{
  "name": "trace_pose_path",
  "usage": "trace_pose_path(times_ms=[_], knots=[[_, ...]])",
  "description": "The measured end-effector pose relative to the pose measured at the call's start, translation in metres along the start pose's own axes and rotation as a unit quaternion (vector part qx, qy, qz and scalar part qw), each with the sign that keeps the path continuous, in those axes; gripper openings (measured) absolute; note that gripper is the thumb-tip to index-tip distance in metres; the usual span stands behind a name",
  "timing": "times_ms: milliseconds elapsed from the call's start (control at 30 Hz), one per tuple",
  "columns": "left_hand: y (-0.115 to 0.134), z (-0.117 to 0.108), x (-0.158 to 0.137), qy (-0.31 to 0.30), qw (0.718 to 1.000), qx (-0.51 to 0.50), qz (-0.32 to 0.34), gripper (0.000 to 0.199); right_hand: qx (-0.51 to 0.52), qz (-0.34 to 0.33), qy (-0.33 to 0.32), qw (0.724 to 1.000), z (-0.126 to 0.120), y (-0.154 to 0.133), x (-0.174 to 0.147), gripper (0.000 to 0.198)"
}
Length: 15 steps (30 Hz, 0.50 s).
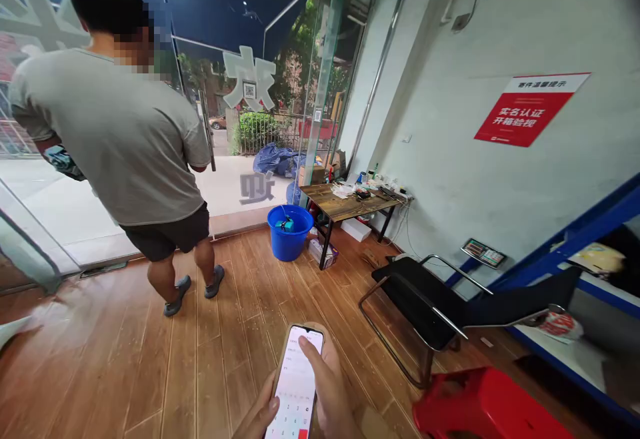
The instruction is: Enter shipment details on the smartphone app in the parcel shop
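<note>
Both hands are gripping one smartphone, holding it screen-up over the wood-plank floor. The left hand is clasping the lower left edge, its thumb tip overlapping the top left corner of the number keypad; the right hand is wrapping around the right edge, its thumb reaching toward the screen's top left corner. Whether either thumb is pressing, I cannot tell; the screen text is mostly too small to read.

For clean taps, the left hand should be bearing the weight along its edge, with its thumb lying off the keys, where it could be causing a stray press. The right thumb should be touching with its tip only, one line at a time.

Beyond, a blue bucket is standing just beside the wooden table's left edge.
</note>
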<state>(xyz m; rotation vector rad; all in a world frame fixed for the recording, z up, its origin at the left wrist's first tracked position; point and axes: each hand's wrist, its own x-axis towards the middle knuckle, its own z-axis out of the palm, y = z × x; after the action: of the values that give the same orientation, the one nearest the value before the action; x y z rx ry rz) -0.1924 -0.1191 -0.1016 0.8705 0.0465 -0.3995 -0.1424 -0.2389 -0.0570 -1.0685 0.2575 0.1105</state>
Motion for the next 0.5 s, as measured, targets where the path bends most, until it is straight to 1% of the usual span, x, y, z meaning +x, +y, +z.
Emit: trace_pose_path(times_ms=[133, 267, 367, 500], knots=[[-0.008, -0.002, 0.001, -0.027, 0.999, 0.034, -0.013, 0.058, -0.044, -0.032, 0.048, 0.997, -0.004, -0.001, -0.001, 0.049], [-0.009, -0.003, -0.001, -0.053, 0.995, 0.080, -0.025, 0.064, -0.060, -0.036, 0.057, 0.996, -0.007, 0.000, -0.005, 0.045], [-0.012, -0.005, -0.003, -0.054, 0.992, 0.107, -0.030, 0.066, -0.056, -0.033, 0.058, 0.996, -0.009, 0.001, -0.007, 0.047], [-0.018, -0.009, -0.004, -0.062, 0.990, 0.119, -0.043, 0.071, -0.050, -0.031, 0.064, 0.996, -0.011, 0.002, -0.010, 0.047]])
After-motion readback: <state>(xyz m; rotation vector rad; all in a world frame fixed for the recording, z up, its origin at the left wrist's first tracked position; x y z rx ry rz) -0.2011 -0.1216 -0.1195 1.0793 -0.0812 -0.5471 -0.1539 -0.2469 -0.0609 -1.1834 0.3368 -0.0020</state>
